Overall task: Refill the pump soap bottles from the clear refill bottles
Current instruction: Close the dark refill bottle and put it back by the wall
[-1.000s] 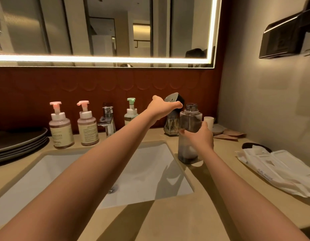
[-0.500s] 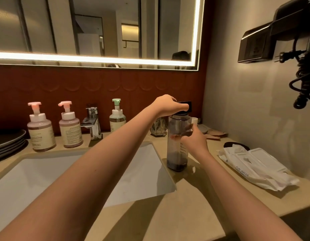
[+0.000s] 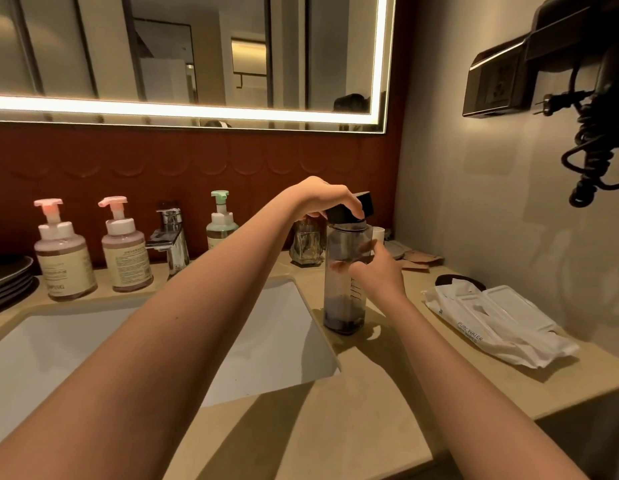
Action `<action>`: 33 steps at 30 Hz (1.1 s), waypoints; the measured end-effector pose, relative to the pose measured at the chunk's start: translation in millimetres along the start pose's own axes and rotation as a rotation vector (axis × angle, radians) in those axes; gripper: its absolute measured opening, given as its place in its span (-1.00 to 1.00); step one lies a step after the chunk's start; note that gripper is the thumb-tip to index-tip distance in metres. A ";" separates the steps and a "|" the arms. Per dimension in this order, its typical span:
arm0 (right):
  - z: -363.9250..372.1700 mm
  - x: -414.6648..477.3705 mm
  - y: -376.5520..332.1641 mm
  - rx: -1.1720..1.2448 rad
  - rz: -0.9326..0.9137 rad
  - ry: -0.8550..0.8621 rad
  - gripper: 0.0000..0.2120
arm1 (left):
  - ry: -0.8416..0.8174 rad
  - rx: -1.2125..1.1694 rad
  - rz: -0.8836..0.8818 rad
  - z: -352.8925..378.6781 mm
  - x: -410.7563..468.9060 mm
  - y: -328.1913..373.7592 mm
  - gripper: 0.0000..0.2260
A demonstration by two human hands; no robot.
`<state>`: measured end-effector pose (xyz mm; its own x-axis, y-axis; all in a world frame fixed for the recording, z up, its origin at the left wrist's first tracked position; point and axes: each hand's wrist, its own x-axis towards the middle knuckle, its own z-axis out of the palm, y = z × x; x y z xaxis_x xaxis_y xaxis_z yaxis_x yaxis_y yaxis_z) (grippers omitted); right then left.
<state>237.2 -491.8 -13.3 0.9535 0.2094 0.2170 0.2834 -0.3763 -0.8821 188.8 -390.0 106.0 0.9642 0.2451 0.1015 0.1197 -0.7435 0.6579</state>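
A second ago I held the black cap (image 3: 366, 203) away from the open neck. Now my left hand (image 3: 322, 197) curls round it and sets it on the clear refill bottle (image 3: 345, 296), which stands on the counter (image 3: 336, 427) at the right edge of the sink (image 3: 93, 358). My right hand (image 3: 377, 276) clasps the bottle's middle. I judge I am closing this bottle, so its pouring is finished. I count one refill bottle, one cap and three pump bottles (image 3: 126, 254) along the counter's back edge: two with pink tops, one with green.
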 end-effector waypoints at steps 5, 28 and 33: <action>-2.1 0.0 -1.9 -0.016 -0.017 -0.005 -0.44 | 0.028 0.050 0.063 0.7 -0.2 5.8 -0.61; 1.3 6.9 -0.5 0.127 0.061 -0.069 -0.45 | -0.181 -0.010 0.176 -3.1 1.0 17.0 -0.86; 7.0 8.7 3.2 0.060 0.091 -0.055 -0.55 | -0.093 -0.041 0.303 6.8 1.0 24.3 -0.81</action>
<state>245.7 -484.8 -17.2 0.9673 0.2271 0.1132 0.1880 -0.3417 -0.9208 194.3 -412.0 117.0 0.9722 -0.0434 0.2301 -0.1844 -0.7477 0.6380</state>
